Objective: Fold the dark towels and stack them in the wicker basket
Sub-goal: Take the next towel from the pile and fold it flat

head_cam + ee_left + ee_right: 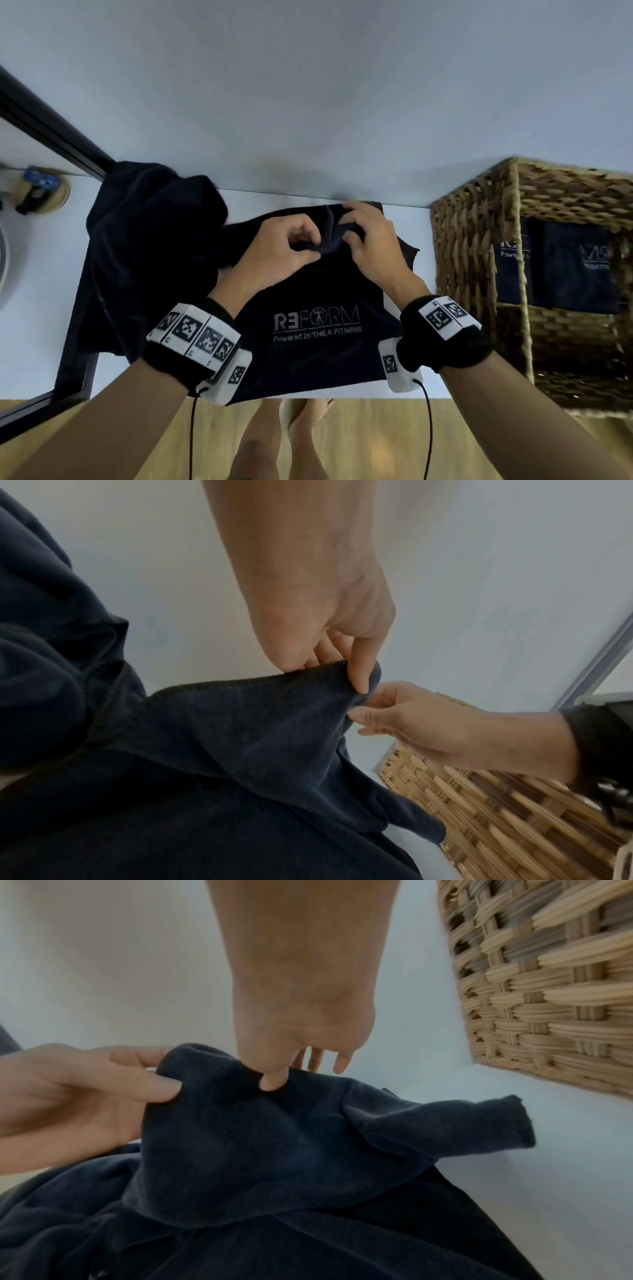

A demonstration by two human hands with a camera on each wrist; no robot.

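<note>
A dark navy towel [318, 301] with a white "REFORM" logo lies spread on the white table [41, 308]. Near its far edge a fold is lifted. My left hand [315, 248] pinches that raised fold from the left, and my right hand [346, 231] pinches it from the right, the two almost touching. In the left wrist view my left hand [337, 666] grips the towel's hemmed edge [240, 685]. The right wrist view has my right hand [301, 1073] pinching the towel [274, 1150] with its thumb underneath. The wicker basket [472, 274] stands at the right with folded dark towels [565, 274] inside.
A heap of unfolded dark towels [147, 246] lies at the table's left end, touching the spread towel. A wall runs close behind the table. A black frame [51, 137] and a round wooden object [41, 193] are at far left. Below the front edge are a wooden floor and bare legs.
</note>
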